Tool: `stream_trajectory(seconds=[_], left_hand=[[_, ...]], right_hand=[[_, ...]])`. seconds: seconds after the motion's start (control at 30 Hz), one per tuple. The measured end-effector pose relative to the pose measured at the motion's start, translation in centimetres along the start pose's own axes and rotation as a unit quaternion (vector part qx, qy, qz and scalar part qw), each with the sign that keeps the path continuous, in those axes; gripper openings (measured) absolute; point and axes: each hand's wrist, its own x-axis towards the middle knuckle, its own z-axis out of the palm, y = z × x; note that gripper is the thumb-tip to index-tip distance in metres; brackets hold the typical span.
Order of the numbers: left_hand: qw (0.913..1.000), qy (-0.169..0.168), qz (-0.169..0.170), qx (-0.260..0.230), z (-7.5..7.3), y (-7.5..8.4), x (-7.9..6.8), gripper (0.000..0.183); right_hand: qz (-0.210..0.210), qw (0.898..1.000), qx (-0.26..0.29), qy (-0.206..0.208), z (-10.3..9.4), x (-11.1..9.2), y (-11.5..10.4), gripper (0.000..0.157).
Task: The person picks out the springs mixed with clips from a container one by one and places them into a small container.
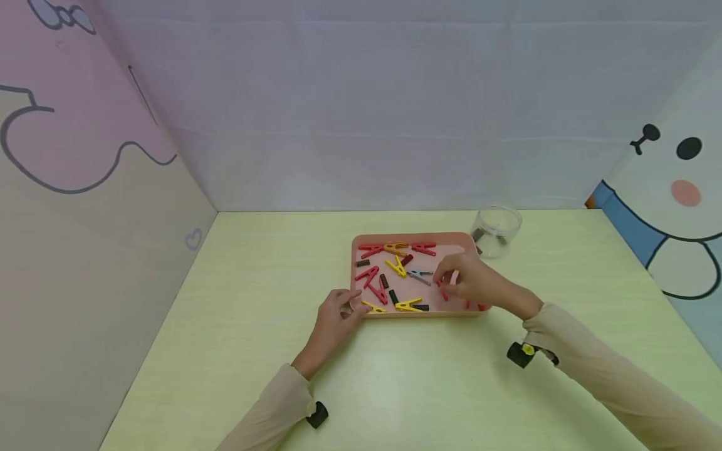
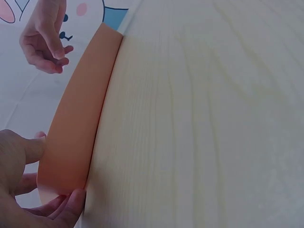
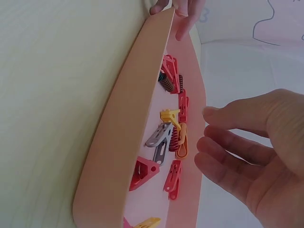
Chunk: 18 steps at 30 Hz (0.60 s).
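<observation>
A shallow pink tray (image 1: 440,314) holds red, yellow, orange and grey plastic clips, with several small coil springs among them. My left hand (image 1: 333,322) grips its near left corner; in the left wrist view the fingers wrap round the end of the tray wall (image 2: 76,118). Over the right part hovers my right hand (image 1: 472,279), thumb and fingers bent and apart with nothing between them in the right wrist view. A red clip (image 3: 144,173) and a grey clip (image 3: 160,137) lie nearest below it. Part of the tray's right side is hidden behind this hand.
A clear round container (image 1: 499,233) with a few dark springs inside stands just behind the tray's far right corner. The pale wooden table (image 1: 265,263) meets a white cloth wall (image 1: 350,125) at the back, and printed panels rise at both sides.
</observation>
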Motion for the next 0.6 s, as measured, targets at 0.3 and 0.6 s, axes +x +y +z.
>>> stream_trajectory(seconds=[0.3, 0.6], left_hand=[[0.9999, 0.001, 0.010, -0.005, 0.0, 0.0, 0.0, 0.045], [1.0000, -0.005, -0.001, -0.003, -0.2, 0.1, 0.0, 0.046]], right_hand=[[-0.020, 1.000, -0.004, 0.000, 1.2, 0.3, -0.1, 0.009], [-0.005, 1.000, -0.003, -0.021, 2.3, 0.8, 0.3, 0.008]])
